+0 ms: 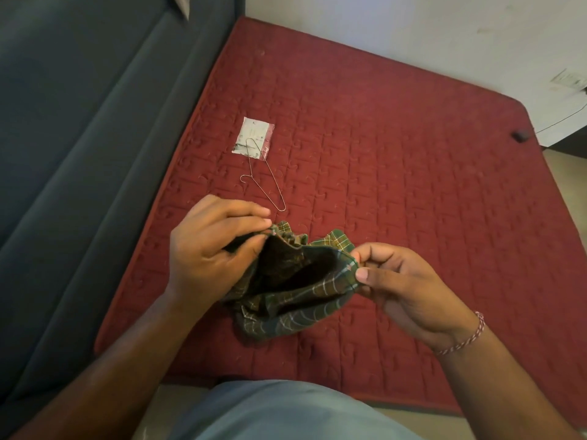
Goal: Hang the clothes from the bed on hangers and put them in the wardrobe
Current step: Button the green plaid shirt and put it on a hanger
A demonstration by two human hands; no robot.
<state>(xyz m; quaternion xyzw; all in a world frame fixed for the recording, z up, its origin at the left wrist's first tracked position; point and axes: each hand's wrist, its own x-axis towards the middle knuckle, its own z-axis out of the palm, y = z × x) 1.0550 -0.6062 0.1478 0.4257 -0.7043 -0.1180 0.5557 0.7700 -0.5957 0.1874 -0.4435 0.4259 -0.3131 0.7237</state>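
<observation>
My left hand (216, 249) and right hand (403, 290) pinch the green checked cloth (295, 290) open over the near bed (413, 185); I should pull it flat, then grab the wire hanger (263, 179) just beyond.

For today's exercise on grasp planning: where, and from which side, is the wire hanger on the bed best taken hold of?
Grip the wire hanger at its neck, just below the small hook that points left toward the sofa, coming down from above. It lies flat on the red mattress, so only a top pinch gets under the thin wire. Its far end overlaps a white packet, so lift the near part first.
</observation>
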